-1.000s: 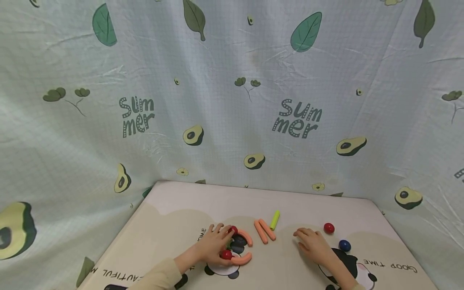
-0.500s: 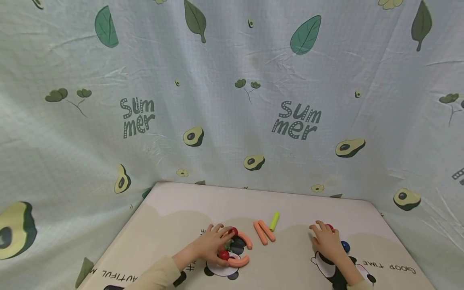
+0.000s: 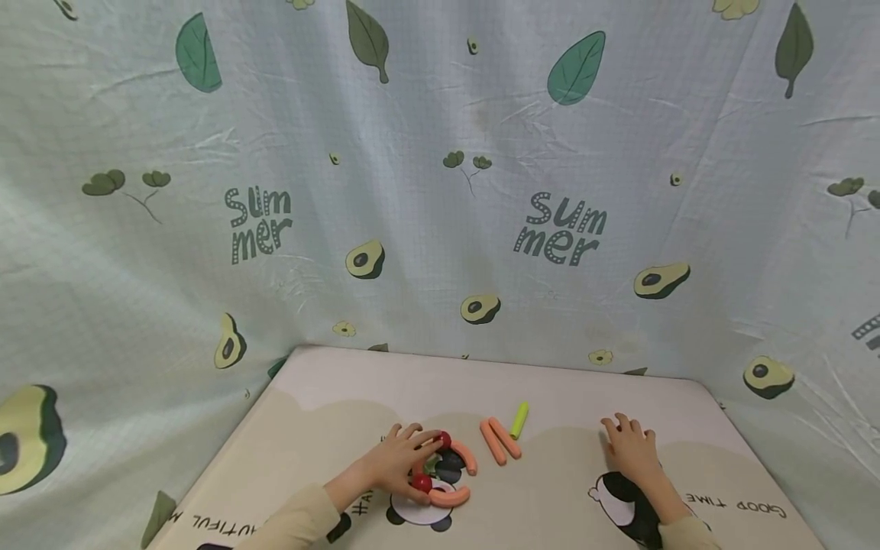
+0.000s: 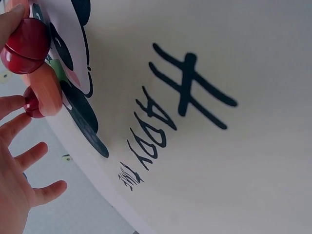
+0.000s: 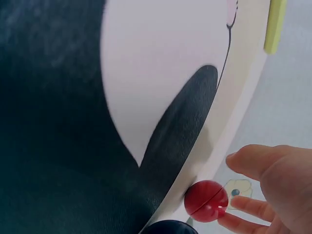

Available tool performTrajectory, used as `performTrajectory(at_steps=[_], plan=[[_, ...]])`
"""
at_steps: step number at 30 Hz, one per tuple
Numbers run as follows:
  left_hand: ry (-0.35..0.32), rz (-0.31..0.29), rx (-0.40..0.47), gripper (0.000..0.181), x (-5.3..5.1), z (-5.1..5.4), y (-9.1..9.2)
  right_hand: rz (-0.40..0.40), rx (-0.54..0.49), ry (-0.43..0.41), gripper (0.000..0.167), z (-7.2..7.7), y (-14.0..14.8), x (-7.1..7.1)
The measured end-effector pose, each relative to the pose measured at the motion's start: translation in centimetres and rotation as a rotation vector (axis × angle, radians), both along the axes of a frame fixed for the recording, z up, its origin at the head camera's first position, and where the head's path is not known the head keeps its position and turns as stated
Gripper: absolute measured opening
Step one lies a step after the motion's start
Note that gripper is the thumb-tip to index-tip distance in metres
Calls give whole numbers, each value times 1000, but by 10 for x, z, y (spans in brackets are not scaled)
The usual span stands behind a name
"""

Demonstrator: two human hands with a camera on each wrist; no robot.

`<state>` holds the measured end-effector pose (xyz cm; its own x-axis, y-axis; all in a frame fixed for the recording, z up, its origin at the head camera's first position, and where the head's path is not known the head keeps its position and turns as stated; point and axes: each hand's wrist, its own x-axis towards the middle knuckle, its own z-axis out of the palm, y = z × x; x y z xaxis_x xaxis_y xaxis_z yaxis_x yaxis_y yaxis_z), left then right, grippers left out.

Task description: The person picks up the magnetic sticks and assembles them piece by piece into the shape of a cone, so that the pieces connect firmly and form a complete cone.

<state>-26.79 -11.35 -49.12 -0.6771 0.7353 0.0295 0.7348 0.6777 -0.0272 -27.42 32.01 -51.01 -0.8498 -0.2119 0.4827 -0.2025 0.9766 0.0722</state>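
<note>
The right hand (image 3: 630, 451) (fingers apart, toward the table's (image 3: 681, 409) right edge) should cup its red ball (image 5: 205, 200) gently — left hand (image 3: 396, 466) pinching the red pair (image 4: 31, 41).

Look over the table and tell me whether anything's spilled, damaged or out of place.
Nothing looks spilled or damaged: the straight orange sticks and the red ball by the right hand look whole. One small oddity: the printed word GOOD, toward the right of the table, reads upside down from the person's side.
</note>
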Motion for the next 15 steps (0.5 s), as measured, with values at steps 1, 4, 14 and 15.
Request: performTrajectory(at_steps=[1,4,14,15], plan=[[-1,0,2,84,0,0,0,-5,4,-6,36,0,1,-1],[10,0,4,85,0,-1,-1,-21,13,-19,32,1,1,-3],[29,-15,11,83,0,-1,-1,-45,48,-69,10,4,2,-6],[30,-14,11,83,0,-1,-1,-43,46,-74,10,4,2,-6]])
